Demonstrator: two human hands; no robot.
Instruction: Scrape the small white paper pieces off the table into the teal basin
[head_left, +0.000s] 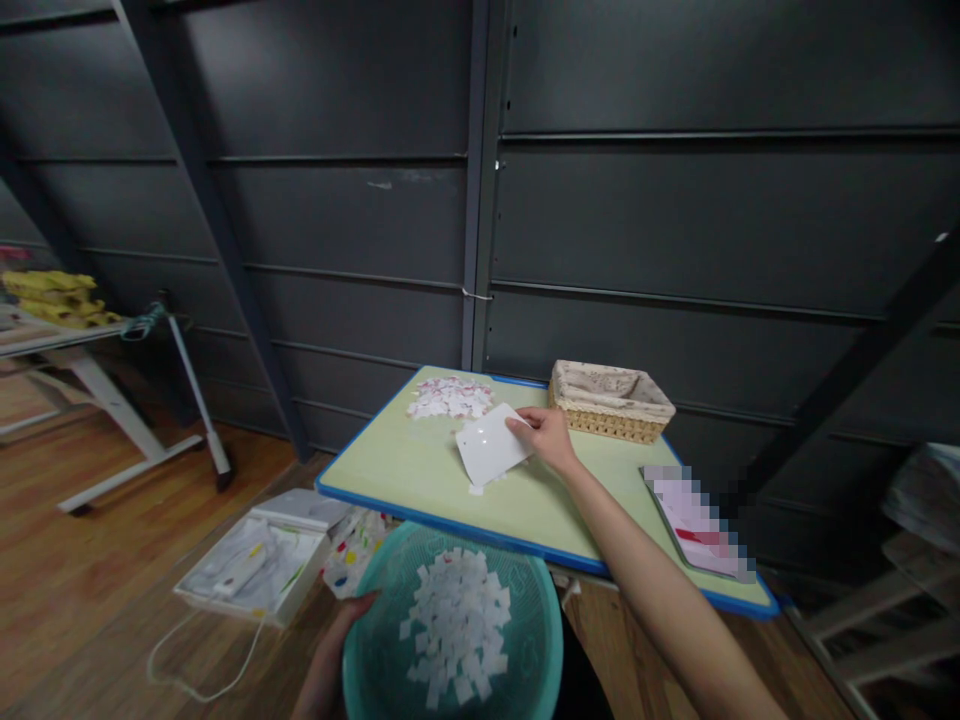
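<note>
My right hand (pixel 544 435) pinches a flat white card-like sheet (pixel 491 446) by its right edge, holding it tilted over the pale yellow tabletop (pixel 390 460). A few small white pieces (pixel 477 490) lie on the table by its lower edge. Below the table's front edge, my left hand (pixel 352 612) grips the left rim of a green plastic basket (pixel 536 640). Inside the basket is a heap of small white paper-like squares (pixel 457 620). Behind the sheet, a pile of white and reddish scraps (pixel 450 397) is spread at the table's back left.
A cloth-lined wicker basket (pixel 611 410) stands at the table's back right. A pink-and-white flat item (pixel 694 525), partly pixelated, lies at the right edge. On the floor left are an open white box (pixel 255 565) with a cord and a dotted bag (pixel 356 550). A dark panelled wall (pixel 360 220) rises behind.
</note>
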